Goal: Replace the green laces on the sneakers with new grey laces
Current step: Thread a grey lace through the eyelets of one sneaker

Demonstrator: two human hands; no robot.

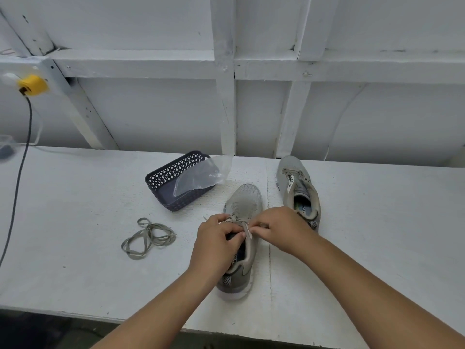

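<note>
Left hand [218, 239] and right hand [279, 226] pinching lace [235, 217] on near sneaker [241, 238] (toe away), loose lace [147, 238] beside

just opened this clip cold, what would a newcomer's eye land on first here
First, the two hands, left hand and right hand, meeting over the near sneaker at the table's middle, fingers pinching its laces. Next, the loose lace pile lying to the left, and the dark basket behind holding a clear plastic bag. A second sneaker sits unlaced on the right.

grey-beige sneakers [242, 210], chevron heel tabs; dark basket [161, 183], diamond lattice; olive-green lace [148, 238]; white table [75, 197].
</note>
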